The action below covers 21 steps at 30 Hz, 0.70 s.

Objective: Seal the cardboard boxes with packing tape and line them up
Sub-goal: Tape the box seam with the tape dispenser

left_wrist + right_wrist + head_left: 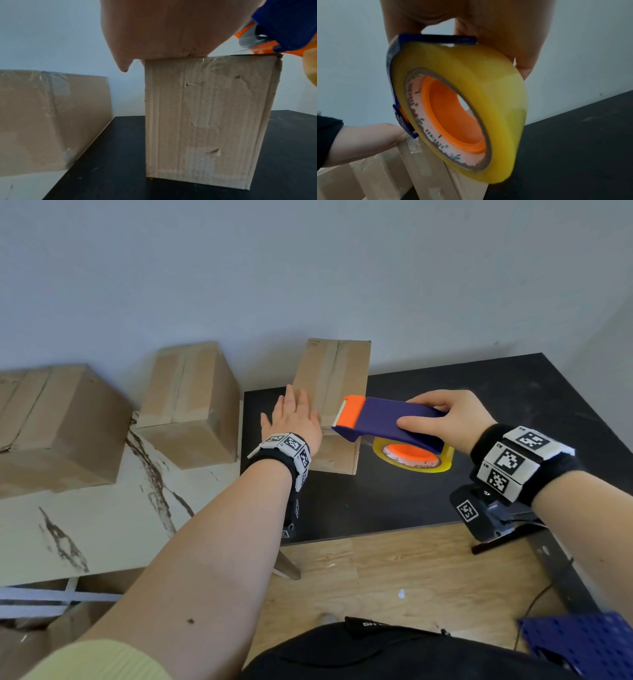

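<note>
A narrow cardboard box (pixel 334 378) stands on the black table (pixel 496 392), its top seam taped. My left hand (pixel 294 416) lies flat on the box top (pixel 205 108) with straight fingers. My right hand (pixel 445 419) grips the blue and orange tape dispenser (pixel 387 422), whose toothed orange end sits at the near edge of the box top. The yellow tape roll (pixel 471 102) with an orange core hangs under the dispenser, right of the box. Clear tape runs from the dispenser's end (pixel 257 40) to the box edge.
Two taped cardboard boxes (pixel 191 405) (pixel 58 426) stand side by side on a white marbled surface (pixel 85 525) left of the black table. Wooden floor (pixel 394 570) lies below, with a blue perforated panel (pixel 582 642) at the bottom right. A wall rises behind.
</note>
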Tool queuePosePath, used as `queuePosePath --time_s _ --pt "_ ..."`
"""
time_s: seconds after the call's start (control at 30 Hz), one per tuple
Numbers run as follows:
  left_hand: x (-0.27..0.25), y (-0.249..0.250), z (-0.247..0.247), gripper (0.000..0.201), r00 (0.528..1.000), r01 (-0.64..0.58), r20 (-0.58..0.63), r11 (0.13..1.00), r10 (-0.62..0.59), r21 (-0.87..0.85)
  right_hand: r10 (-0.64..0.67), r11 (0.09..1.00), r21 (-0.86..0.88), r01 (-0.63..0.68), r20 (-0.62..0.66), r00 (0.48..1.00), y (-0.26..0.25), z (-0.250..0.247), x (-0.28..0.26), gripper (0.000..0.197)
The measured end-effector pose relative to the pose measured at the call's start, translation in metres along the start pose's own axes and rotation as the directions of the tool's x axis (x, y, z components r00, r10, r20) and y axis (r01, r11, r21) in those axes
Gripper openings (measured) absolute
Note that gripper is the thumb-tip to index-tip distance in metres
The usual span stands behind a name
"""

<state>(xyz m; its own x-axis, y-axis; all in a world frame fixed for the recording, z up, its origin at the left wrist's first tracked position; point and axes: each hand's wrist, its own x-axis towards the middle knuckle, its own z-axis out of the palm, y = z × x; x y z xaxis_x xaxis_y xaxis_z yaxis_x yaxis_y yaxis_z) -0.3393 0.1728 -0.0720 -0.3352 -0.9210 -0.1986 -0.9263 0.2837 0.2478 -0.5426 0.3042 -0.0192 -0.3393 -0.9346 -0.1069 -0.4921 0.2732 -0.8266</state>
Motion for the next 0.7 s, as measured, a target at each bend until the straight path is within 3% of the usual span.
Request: queuePosePath --time_s 0.13,0.3,0.53,0.63,0.7 --pt "0.003 -0.001 0.000 0.053 1.000 0.004 0.003 1.000 -0.004 0.013 0.035 0.998 -0.043 -0.040 -0.101 0.994 0.013 -0.025 -0.005 0.016" --pt "0.001 0.005 -0.003 0.055 0.999 0.012 0.035 0.999 -0.013 0.035 0.013 0.987 -0.156 -0.027 -0.087 0.996 0.011 -0.021 -0.010 0.023" --pt "0.000 0.005 -0.011 0.086 0.995 -0.001 0.095 0.998 -0.006 0.066 -0.006 0.978 -0.209 -0.018 -0.114 0.993 0.010 -0.016 -0.017 0.025" --pt "-0.003 0.010 -0.011 0.081 1.000 0.002 0.004 0.994 -0.002 0.111 -0.010 0.976 -0.218 -0.019 -0.133 0.991 0.008 -0.015 -0.017 0.025" --pt "-0.009 0.021 -0.008 0.068 0.987 -0.066 -0.134 0.987 0.086 0.146 -0.011 0.973 -0.229 -0.022 -0.140 0.990 0.007 -0.015 -0.018 0.025"
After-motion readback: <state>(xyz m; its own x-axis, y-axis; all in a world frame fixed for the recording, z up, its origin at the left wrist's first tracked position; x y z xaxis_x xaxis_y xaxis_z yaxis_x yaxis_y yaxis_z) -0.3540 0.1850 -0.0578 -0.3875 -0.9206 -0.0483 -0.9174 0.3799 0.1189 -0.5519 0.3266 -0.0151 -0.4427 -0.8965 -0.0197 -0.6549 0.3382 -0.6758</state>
